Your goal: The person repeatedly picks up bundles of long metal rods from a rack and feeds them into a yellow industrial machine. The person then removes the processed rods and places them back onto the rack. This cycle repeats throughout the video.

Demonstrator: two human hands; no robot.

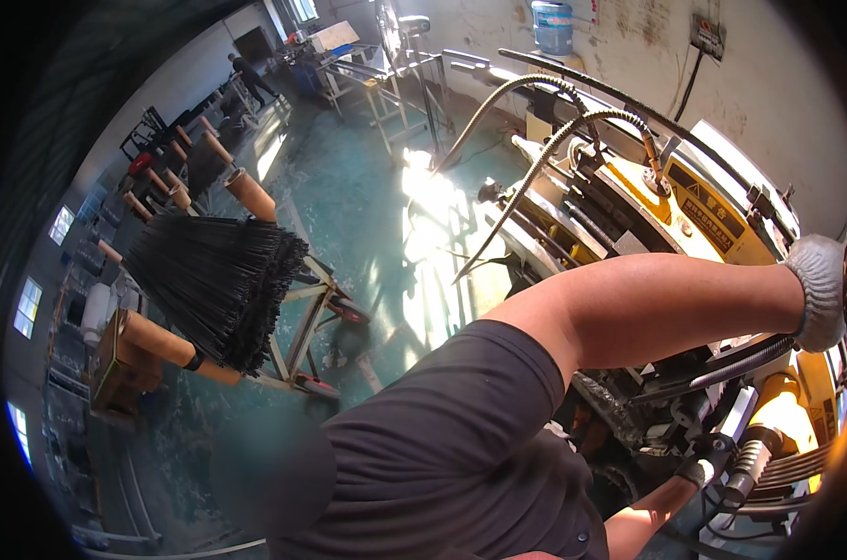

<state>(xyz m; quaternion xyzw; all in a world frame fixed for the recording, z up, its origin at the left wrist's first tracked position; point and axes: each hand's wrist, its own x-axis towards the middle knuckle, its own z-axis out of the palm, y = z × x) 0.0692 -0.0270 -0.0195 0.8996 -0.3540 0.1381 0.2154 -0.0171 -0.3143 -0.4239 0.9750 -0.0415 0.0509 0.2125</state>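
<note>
My left arm reaches across to the far right, and my left hand (818,291) wears a pale knitted glove. Its fingers run out of view at the picture's edge, beside the yellow and black machine (671,210). Lower down, my right hand (711,461) is in a glove with a pale cuff and dark front. It is among dark parts of the machine, close to a yellow cylinder (780,411) with a ribbed metal end. Shadow blurs its fingers, so I cannot make out what they touch.
Bent hoses (535,168) arch over the machine. On the left, a wheeled rack (297,322) bears a bundle of black strips (213,280) among brown rolls (157,341). A blue water bottle (552,28) stands by the wall. Another person (248,79) is far back beside benches.
</note>
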